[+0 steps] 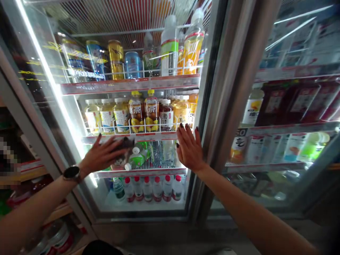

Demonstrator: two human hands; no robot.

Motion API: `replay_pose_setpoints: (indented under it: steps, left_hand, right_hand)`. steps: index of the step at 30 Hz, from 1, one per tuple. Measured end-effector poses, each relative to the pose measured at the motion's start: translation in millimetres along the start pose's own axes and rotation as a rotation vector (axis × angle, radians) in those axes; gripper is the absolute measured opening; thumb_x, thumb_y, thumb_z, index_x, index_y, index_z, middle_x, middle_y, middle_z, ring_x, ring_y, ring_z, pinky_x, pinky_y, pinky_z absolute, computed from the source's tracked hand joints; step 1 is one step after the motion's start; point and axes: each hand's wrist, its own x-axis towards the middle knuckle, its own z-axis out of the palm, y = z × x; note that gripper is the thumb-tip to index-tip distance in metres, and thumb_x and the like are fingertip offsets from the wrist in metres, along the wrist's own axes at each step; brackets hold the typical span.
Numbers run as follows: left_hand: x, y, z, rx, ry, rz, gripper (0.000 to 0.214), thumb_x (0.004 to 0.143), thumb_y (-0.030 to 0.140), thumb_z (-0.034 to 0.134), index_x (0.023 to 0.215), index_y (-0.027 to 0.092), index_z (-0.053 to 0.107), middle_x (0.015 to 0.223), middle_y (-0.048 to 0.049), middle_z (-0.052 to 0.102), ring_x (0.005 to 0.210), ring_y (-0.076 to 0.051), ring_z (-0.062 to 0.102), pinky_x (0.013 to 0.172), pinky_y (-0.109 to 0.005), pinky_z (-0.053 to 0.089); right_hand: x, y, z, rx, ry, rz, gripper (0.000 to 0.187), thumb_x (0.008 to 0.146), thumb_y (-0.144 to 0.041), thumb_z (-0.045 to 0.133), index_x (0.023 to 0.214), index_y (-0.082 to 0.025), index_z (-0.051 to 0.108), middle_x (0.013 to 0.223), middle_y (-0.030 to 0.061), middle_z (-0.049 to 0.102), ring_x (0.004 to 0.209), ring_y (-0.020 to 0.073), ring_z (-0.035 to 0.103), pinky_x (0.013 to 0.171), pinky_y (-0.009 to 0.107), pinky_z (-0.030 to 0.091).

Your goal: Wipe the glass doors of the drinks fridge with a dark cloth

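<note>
My left hand (105,156), with a dark watch on its wrist, reaches to the left part of the fridge's lower shelf. Its fingers are stretched out and smeared by motion, the thumb standing apart. Behind them is a blurred bottle (121,163) with a dark top; whether the fingers touch it I cannot tell. Beside it green-labelled bottles (138,159) lie tilted with white caps. My right hand (190,150) is open, fingers spread and pointing up, holding nothing. It is by the right end of the middle shelf's edge (168,136), close to the door frame.
Tea and juice bottles (136,111) line the middle shelf behind a wire rail. Cans (115,58) and larger bottles stand above. Red-capped bottles (146,189) fill the bottom row. A metal frame (233,88) divides this from another drinks section at right. Shelves with packages flank the left.
</note>
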Motion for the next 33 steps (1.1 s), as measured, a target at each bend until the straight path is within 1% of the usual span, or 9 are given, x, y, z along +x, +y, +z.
replay_pose_setpoints:
  steps: [3, 6, 9, 13, 16, 19, 25, 28, 33]
  left_hand:
    - [78.0, -50.9, -35.8, 0.049, 0.14, -0.225, 0.055, 0.099, 0.043, 0.06, 0.151, 0.029, 0.051, 0.173, -0.0021, 0.023, 0.162, -0.034, 0.016, 0.129, -0.069, 0.008]
    - [116.5, -53.3, -37.7, 0.067, 0.227, -0.342, 0.055, 0.102, 0.049, 0.052, 0.151, 0.025, 0.052, 0.175, 0.0022, 0.009, 0.162, -0.036, 0.012, 0.129, -0.069, 0.007]
    - [97.2, 1.3, -3.9, 0.041, 0.191, -0.249, 0.057, 0.096, 0.046, 0.064, 0.151, 0.033, 0.052, 0.175, 0.0004, 0.017, 0.162, -0.034, 0.017, 0.131, -0.066, 0.012]
    - [23.4, 96.9, 53.4, -0.031, 0.009, 0.088, 0.063, 0.092, 0.042, 0.07, 0.151, 0.036, 0.051, 0.165, -0.0018, 0.042, 0.162, -0.026, 0.021, 0.135, -0.055, 0.012]
    - [-4.3, 118.2, 68.4, -0.073, -0.054, 0.253, 0.058, 0.092, 0.029, 0.069, 0.148, 0.035, 0.054, 0.163, -0.0003, 0.046, 0.159, -0.02, 0.028, 0.136, -0.048, 0.01]
    - [25.6, 79.5, 44.1, -0.097, -0.047, 0.212, 0.06, 0.094, 0.026, 0.065, 0.151, 0.035, 0.05, 0.165, -0.0002, 0.043, 0.159, -0.021, 0.028, 0.135, -0.052, 0.007]
    - [145.7, -5.9, -20.7, -0.023, 0.194, -0.254, 0.06, 0.099, 0.032, 0.057, 0.157, 0.037, 0.041, 0.176, 0.0039, 0.01, 0.162, -0.033, 0.015, 0.131, -0.067, 0.012]
    - [147.8, 27.4, -4.2, -0.009, 0.208, -0.248, 0.065, 0.097, 0.033, 0.061, 0.158, 0.038, 0.039, 0.175, 0.0033, 0.013, 0.162, -0.033, 0.016, 0.13, -0.067, 0.016]
    - [67.2, 127.8, 57.8, -0.086, -0.013, 0.136, 0.067, 0.093, 0.025, 0.062, 0.157, 0.031, 0.042, 0.168, -0.0042, 0.037, 0.159, -0.027, 0.029, 0.132, -0.055, 0.021]
  right_hand:
    - [0.3, 0.0, -0.5, -0.014, 0.015, -0.007, 0.079, 0.101, -0.019, 0.042, 0.168, -0.02, 0.0, 0.172, 0.0088, 0.029, 0.162, 0.0265, 0.021, 0.133, 0.057, 0.021]
    - [-0.2, 0.5, 0.4, -0.019, 0.006, 0.001, 0.08, 0.101, -0.02, 0.041, 0.168, -0.02, -0.001, 0.172, 0.0083, 0.029, 0.162, 0.0266, 0.021, 0.133, 0.058, 0.021]
    - [-0.8, 0.8, 2.2, -0.018, -0.008, 0.014, 0.081, 0.101, -0.021, 0.042, 0.168, -0.02, -0.003, 0.172, 0.0082, 0.029, 0.162, 0.0271, 0.022, 0.133, 0.059, 0.02]
    - [-0.6, 0.3, 2.7, -0.014, -0.01, 0.019, 0.081, 0.101, -0.02, 0.041, 0.168, -0.021, -0.005, 0.171, 0.0084, 0.031, 0.162, 0.027, 0.023, 0.134, 0.06, 0.019]
    - [0.5, -0.3, 1.0, 0.006, -0.023, 0.01, 0.08, 0.102, -0.02, 0.039, 0.168, -0.021, -0.007, 0.171, 0.009, 0.031, 0.161, 0.0267, 0.023, 0.133, 0.061, 0.021]
    - [1.5, -0.5, -0.5, 0.008, -0.01, 0.006, 0.08, 0.101, -0.019, 0.039, 0.168, -0.02, -0.006, 0.171, 0.0098, 0.031, 0.161, 0.0268, 0.023, 0.133, 0.06, 0.021]
    - [1.3, -0.5, -0.3, 0.01, -0.023, 0.024, 0.082, 0.101, -0.02, 0.039, 0.167, -0.023, -0.009, 0.172, 0.0068, 0.028, 0.161, 0.026, 0.023, 0.134, 0.06, 0.019]
    - [1.1, -0.5, 0.7, -0.002, -0.02, 0.023, 0.083, 0.101, -0.019, 0.04, 0.168, -0.02, -0.008, 0.172, 0.0076, 0.03, 0.162, 0.0255, 0.021, 0.135, 0.058, 0.017]
    - [2.9, -0.7, -0.6, -0.026, -0.001, 0.0, 0.081, 0.101, -0.018, 0.04, 0.168, -0.016, -0.006, 0.169, 0.011, 0.036, 0.163, 0.0255, 0.018, 0.134, 0.058, 0.019]
